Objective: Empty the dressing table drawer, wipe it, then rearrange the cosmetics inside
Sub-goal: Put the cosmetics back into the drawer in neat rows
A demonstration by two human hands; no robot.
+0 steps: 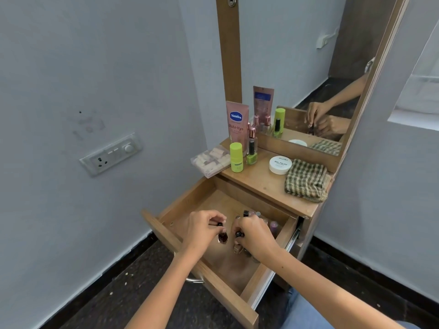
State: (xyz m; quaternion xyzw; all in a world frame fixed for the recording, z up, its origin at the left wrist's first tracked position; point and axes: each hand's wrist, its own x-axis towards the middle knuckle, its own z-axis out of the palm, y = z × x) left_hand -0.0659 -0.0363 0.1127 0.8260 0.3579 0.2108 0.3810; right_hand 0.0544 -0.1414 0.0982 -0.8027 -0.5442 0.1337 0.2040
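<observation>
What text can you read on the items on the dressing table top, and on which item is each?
"Vaseline": blue badge on the tall pink squeeze tube.
"Gluta-Hya": lower down the same tube.
"NAIL POLISH": lid of the round white tub; the small lines above and below it are too blurred to read.
Lime green cylindrical bottle: dark label, too small to read.
Nail polish bottles in the wooden drawer: no legible text.

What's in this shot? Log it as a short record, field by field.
drawer: pulled open, several polish bottles inside
left hand: pinches cap of dark bottle
right hand: grips black cap of beige bottle
top: Vaseline tube, two green bottles, white jar, clear box
cloth: checked, folded, right of jar
</observation>
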